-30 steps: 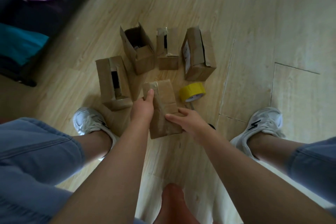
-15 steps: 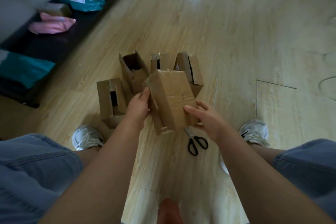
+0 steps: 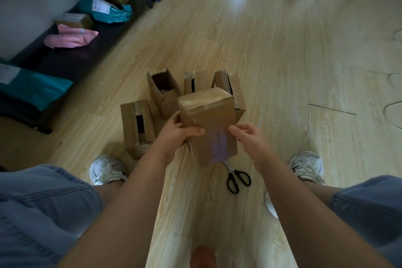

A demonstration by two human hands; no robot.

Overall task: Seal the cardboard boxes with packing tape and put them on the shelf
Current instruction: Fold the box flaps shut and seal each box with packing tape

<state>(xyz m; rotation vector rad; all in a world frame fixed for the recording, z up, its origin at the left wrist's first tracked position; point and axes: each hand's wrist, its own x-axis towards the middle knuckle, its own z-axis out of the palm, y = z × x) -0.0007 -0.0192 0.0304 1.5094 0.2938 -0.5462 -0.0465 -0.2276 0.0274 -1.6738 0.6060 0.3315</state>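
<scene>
Wood floor (image 3: 282, 50); left hand (image 3: 176, 135) grips taped box (image 3: 208, 124), right hand (image 3: 250, 139) slack beside it; mailer label (image 3: 99, 5) unreadable

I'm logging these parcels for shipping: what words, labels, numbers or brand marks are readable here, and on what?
No text here is legible.
Far teal mailer bag, its white label: too blurred to read.
Near teal mailer bag, its white corner label: too blurred to read.
Held cardboard box: no print visible.
</scene>
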